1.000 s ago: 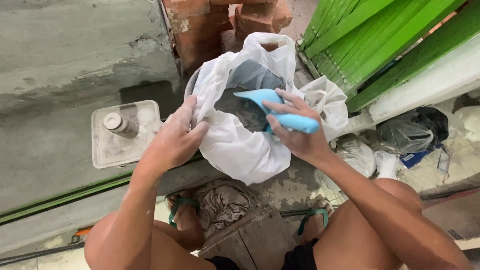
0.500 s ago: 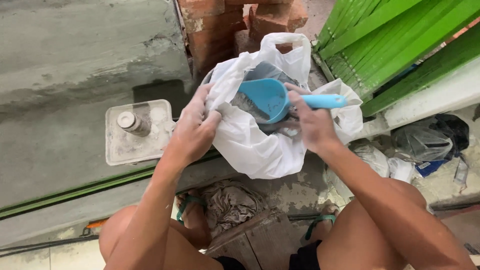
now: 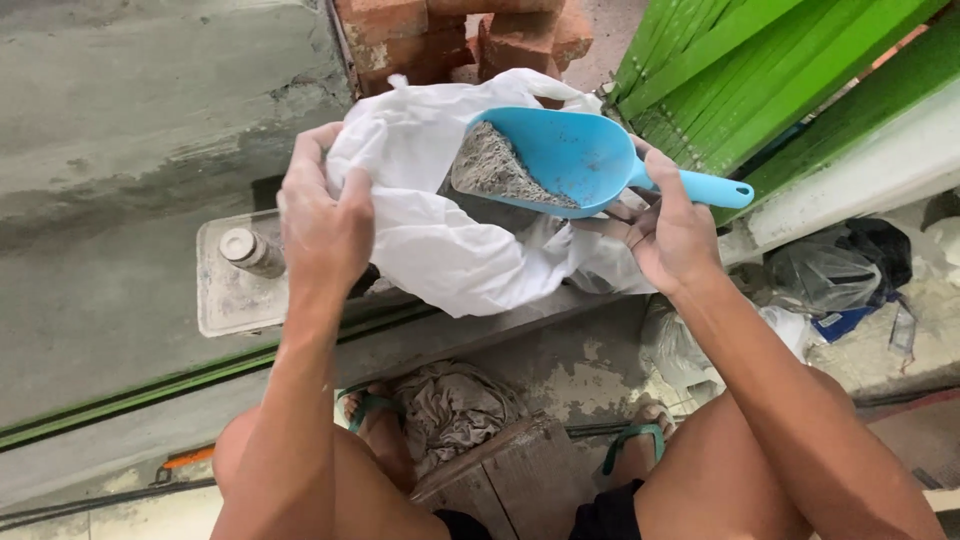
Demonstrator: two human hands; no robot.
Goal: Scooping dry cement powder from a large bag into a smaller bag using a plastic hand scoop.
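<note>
Both hands are closed: left hand (image 3: 322, 215) bunches the white bag (image 3: 440, 240); right hand (image 3: 672, 230) lifts the blue scoop (image 3: 585, 160), loaded with grey powder (image 3: 495, 170), needing level carrying.

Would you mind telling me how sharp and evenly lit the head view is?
Head view: soft, even daylight, no hard shadows; blue scoop and both hands, left hand and right hand, look sharp; white bag is bright but keeps its folds; edges bend slightly.
</note>
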